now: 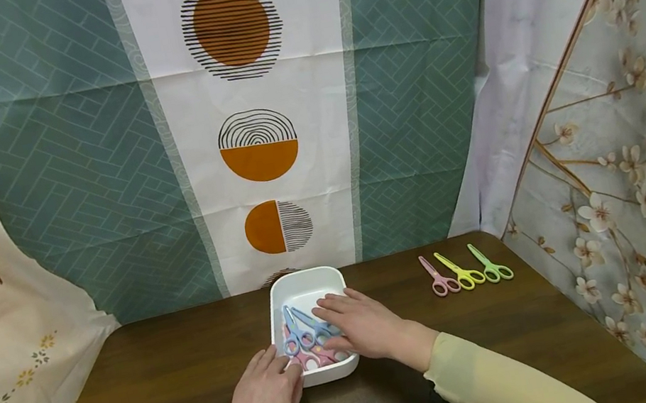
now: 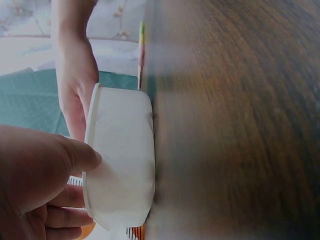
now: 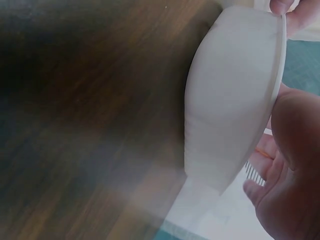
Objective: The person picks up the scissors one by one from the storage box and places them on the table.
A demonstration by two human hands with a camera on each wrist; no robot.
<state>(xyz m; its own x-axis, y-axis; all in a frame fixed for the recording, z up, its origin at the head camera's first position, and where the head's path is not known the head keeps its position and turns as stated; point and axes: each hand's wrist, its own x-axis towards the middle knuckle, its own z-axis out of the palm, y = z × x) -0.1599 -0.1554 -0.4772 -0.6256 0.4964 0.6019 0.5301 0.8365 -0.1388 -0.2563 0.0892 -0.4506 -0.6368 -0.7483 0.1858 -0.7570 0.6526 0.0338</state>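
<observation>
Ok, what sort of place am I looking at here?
Probably an indoor tabletop setup: a wood-grained table, patterned fabric hangings behind and beside it, and a white tray of scissors on top.

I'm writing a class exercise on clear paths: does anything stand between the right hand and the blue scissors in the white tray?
Nothing visible does. The right hand reaches over the right side of the white tray, close beside the blue scissors. The left hand is at the tray's near-left corner, out of the way.
</observation>
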